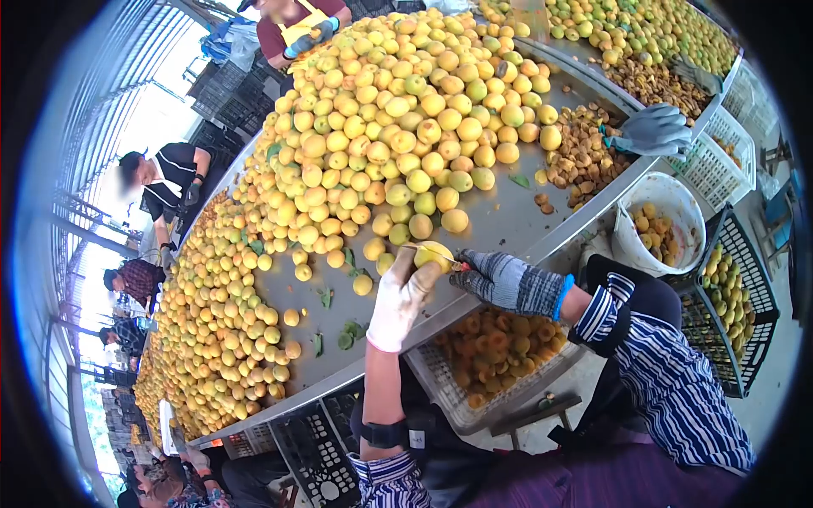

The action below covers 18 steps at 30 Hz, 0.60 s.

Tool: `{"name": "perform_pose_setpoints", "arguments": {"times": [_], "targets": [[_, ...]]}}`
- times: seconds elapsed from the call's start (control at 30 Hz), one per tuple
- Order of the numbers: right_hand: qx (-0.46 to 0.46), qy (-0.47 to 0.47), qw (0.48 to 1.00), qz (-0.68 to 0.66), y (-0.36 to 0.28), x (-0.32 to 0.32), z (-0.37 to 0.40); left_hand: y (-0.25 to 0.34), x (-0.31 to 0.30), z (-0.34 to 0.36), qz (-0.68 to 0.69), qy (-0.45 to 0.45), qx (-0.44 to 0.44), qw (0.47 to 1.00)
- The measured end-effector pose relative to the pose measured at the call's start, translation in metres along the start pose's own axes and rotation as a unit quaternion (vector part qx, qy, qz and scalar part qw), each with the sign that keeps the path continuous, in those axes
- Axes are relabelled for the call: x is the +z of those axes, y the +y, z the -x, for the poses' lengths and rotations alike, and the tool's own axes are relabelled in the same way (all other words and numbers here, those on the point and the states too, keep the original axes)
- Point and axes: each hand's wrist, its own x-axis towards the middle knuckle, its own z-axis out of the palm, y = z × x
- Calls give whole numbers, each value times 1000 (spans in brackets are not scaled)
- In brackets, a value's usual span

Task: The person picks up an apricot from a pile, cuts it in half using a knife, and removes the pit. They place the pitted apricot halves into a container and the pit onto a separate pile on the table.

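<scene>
My left hand (396, 306), in a white glove with the fingertips bare or stained, grips a yellow apricot (434, 256) just above the near edge of the metal table (500, 224). A line runs across the fruit like a cut. My right hand (512, 284), in a grey knit glove with a blue cuff, is closed beside the apricot. Between its fingers shows a small red-ended tool (461, 266), mostly hidden; its exact kind is not clear. Beyond my hands lies a large heap of apricots (364, 144). Green leaves (349, 334) lie near my left hand.
Brown pits (584, 157) and a grey glove (652, 131) lie to the right. A white bucket (622, 233) and a black crate (758, 334) of fruit stand at right. Below the table edge is a crate (449, 402) of apricot pieces. Other people work along the far left.
</scene>
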Motion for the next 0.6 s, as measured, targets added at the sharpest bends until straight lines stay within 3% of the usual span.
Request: {"name": "perform_pose_setpoints", "arguments": {"times": [0.13, 0.2, 0.27, 0.4, 0.43, 0.6], "targets": [[14, 23, 1000, -14, -9, -2, -1, 10, 5, -2, 88, 33, -13, 995], [-26, 95, 994, 53, -6, 0, -1, 8, 16, -3, 129, 88, -24, 987], [-36, 105, 987, 112, -15, -1, 0, 12, 31, -3, 217, 141, -92, 962], [28, 59, 985, 157, -41, -7, 3, 5, 31, -11, 184, 180, -50, 965], [26, 68, 988, 137, -41, -7, 4, 4, 29, -16, 13, 214, 62, 975], [27, 60, 995, 78, -38, -7, 1, -2, 35, -17, 97, 225, 15, 970]]}}
